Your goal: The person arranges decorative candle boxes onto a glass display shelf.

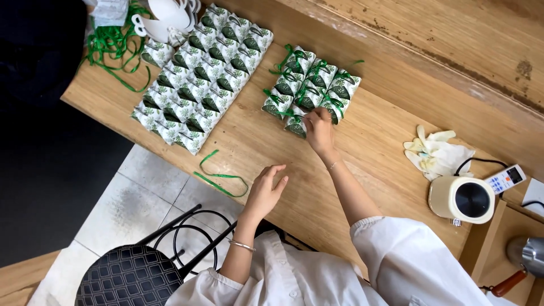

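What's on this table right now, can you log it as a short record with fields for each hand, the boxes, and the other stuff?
right hand: fingers on a box at the near edge of the ribboned boxes
left hand: open, hovering over the wooden table, near a loose green ribbon
unribboned boxes: larger block, packed in rows
far corner: ribbon pile
to the side: pale gloves, cream round appliance, remote

Small green-and-white ribbon-tied gift boxes (310,90) clustered on the wooden table.

Ribboned boxes (310,88) on table (362,141); unribboned boxes (198,79) left; gloves (436,153), kettle (462,198) right.
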